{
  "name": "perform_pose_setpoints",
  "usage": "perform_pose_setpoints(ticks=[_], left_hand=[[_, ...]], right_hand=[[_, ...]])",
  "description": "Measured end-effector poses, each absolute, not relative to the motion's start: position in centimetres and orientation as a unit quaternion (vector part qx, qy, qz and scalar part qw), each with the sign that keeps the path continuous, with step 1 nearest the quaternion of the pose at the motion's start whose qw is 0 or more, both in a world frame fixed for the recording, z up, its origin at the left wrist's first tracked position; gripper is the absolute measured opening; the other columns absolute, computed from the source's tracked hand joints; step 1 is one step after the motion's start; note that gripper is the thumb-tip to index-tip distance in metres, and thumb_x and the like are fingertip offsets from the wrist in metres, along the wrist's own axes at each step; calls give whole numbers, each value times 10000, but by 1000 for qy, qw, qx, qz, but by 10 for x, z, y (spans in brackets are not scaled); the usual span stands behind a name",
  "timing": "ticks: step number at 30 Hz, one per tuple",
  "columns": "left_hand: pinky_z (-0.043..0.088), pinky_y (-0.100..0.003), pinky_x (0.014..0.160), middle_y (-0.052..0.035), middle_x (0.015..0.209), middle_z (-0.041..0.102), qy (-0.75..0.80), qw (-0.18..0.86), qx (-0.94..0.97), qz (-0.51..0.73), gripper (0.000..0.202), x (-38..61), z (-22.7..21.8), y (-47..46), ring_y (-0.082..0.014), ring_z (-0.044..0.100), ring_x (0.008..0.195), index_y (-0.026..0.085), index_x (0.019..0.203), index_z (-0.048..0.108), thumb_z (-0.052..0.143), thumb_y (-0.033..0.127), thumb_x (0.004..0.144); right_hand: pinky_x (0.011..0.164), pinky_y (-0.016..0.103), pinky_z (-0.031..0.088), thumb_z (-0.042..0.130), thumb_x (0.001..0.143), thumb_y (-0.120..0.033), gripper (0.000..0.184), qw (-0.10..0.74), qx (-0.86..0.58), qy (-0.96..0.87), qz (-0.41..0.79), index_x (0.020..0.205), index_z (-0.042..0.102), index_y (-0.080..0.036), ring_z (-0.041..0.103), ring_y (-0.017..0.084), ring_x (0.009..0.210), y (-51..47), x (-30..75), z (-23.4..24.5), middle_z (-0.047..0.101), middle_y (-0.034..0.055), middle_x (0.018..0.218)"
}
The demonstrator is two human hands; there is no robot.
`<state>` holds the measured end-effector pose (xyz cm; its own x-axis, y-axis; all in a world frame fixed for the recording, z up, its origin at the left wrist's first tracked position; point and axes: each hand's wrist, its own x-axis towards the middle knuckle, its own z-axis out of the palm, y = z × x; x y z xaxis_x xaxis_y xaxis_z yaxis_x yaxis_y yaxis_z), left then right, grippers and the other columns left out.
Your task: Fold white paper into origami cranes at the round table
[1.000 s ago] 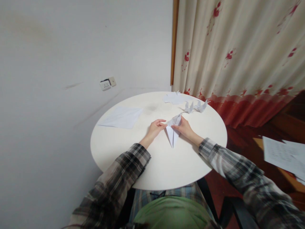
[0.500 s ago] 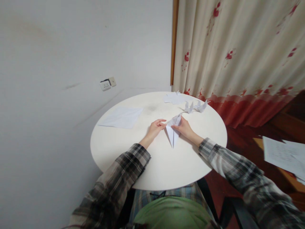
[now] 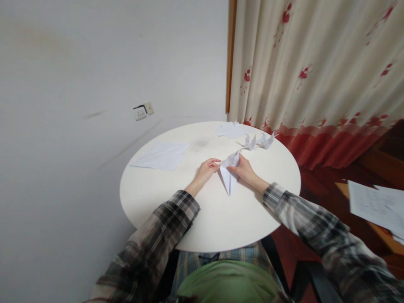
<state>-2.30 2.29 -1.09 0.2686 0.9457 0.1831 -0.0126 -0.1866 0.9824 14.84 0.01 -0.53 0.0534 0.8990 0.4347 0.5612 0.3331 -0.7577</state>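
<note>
A partly folded white paper (image 3: pixel 229 179) stands above the middle of the round table, two long points aimed down toward me with a slit between them. My right hand (image 3: pixel 245 169) is closed on its right side, thumb across the front face. At its left edge, my left hand (image 3: pixel 208 169) pinches the paper between thumb and fingers. Behind the paper, folded paper cranes (image 3: pixel 250 142) stand at the table's far right. Exactly how the fingers sit behind the paper is hidden.
On the white round table (image 3: pixel 208 227) lie a flat paper sheet (image 3: pixel 162 155) at left and more paper (image 3: pixel 229 130) at the far edge. A wall with a socket (image 3: pixel 139 112) is at left, a curtain (image 3: pixel 303 84) behind. Written sheets (image 3: pixel 375 204) lie at right.
Almost nothing differs. The fingers of my left hand have shifted very slightly at the paper's left edge; the paper and my right hand keep their place.
</note>
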Motion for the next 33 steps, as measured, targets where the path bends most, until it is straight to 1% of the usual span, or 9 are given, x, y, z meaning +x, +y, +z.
perform_pose_setpoints(ticks=[4, 7, 11, 17, 24, 29, 33], left_hand=[[397, -222, 614, 17, 621, 562, 387, 509, 608, 471, 250, -23, -10, 22, -83, 505, 593, 121, 864, 614, 624, 253, 651], [415, -235, 638, 7, 639, 589, 376, 523, 608, 465, 305, -22, -11, 23, -95, 530, 613, 116, 870, 607, 668, 276, 618], [424, -234, 644, 7, 621, 596, 359, 534, 611, 461, 324, -21, -13, 24, -100, 545, 615, 110, 851, 605, 701, 236, 568], [429, -231, 628, 5, 620, 592, 362, 534, 612, 457, 251, -23, -12, 23, -97, 543, 607, 118, 834, 623, 656, 194, 598], [427, -225, 624, 6, 612, 585, 365, 533, 612, 457, 242, -22, -12, 23, -88, 533, 589, 118, 850, 634, 625, 192, 620], [438, -236, 648, -3, 640, 616, 358, 528, 630, 443, 320, -22, -15, 26, -106, 559, 622, 114, 890, 616, 672, 244, 603], [438, -234, 634, 14, 610, 619, 366, 502, 659, 423, 392, -22, -17, 28, -106, 557, 594, 118, 919, 602, 705, 289, 582]], right_hand=[[666, 307, 427, 649, 579, -292, 344, 480, -551, -659, 179, 857, 490, -168, 551, 178, 728, 1, 149, -6, 614, 43, 831], [680, 311, 429, 648, 583, -288, 345, 483, -545, -661, 183, 866, 491, -170, 554, 178, 734, 0, 148, -6, 613, 43, 842], [685, 315, 433, 644, 588, -282, 346, 478, -545, -664, 183, 879, 494, -170, 557, 181, 745, 0, 148, -5, 615, 48, 853], [683, 314, 436, 648, 586, -273, 343, 479, -542, -667, 179, 879, 496, -178, 558, 181, 744, 0, 148, -6, 618, 45, 851], [676, 309, 427, 639, 586, -285, 329, 477, -544, -666, 180, 859, 495, -171, 550, 175, 721, 0, 148, -6, 610, 39, 821], [680, 309, 424, 629, 593, -290, 329, 484, -537, -667, 180, 870, 499, -171, 549, 172, 726, 0, 149, -7, 609, 37, 831], [676, 307, 425, 629, 594, -291, 323, 483, -536, -670, 177, 869, 503, -176, 546, 173, 730, 0, 149, -6, 612, 32, 826]])
